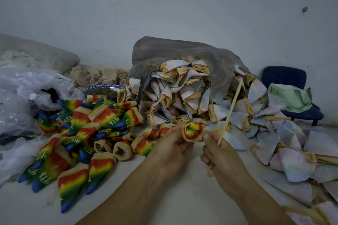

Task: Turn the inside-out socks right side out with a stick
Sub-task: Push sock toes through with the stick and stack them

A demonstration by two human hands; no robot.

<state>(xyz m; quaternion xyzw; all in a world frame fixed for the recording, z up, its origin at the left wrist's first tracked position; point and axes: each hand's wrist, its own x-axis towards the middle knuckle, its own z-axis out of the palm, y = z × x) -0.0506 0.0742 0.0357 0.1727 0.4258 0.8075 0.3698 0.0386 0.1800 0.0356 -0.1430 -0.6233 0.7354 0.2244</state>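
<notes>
Fingers (180, 134), left, pinch sock (193, 131); right hand (224, 159) grips stick (231, 111).

Person seen as two arms only; left hand (170, 150) & right hand (221, 157) both bare; left forearm (128, 193) & right forearm (256, 201) uncovered right to btm edge of view; slim wrists; knuckles & tendons show on backs of hands; thumbnail (206, 135) on R hand short, rounded.
</notes>
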